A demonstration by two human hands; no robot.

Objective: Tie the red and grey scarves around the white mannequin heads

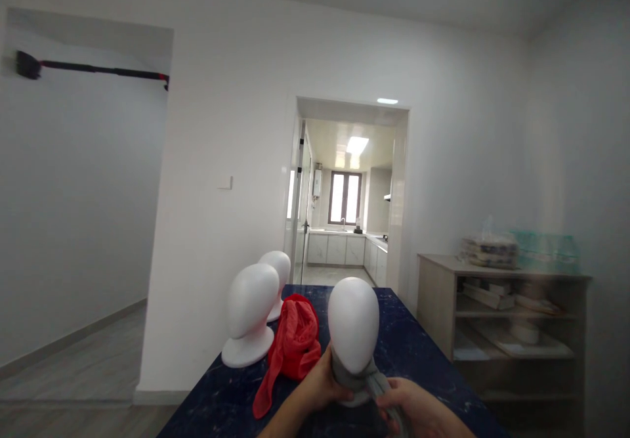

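A white mannequin head (pixel 353 323) stands upright on the table in front of me. Around its neck lies a grey scarf (pixel 355 380), with a loose end trailing down at the right. My left hand (pixel 325 380) is closed on the scarf at the left of the neck, its thumb in front and some fingers hidden behind. At the lower right, my right hand (pixel 406 395) pinches the scarf's hanging end. Left of the hands, a red scarf (pixel 294 339) sits draped in a rounded heap, one end spread towards me.
Two more white mannequin heads, a nearer one (pixel 252 303) and a farther one (pixel 278 267), stand at the left edge of the dark blue marbled table (pixel 403 333). A wooden shelf unit (pixel 443 293) stands at the right. Beyond the table, a doorway opens onto a kitchen.
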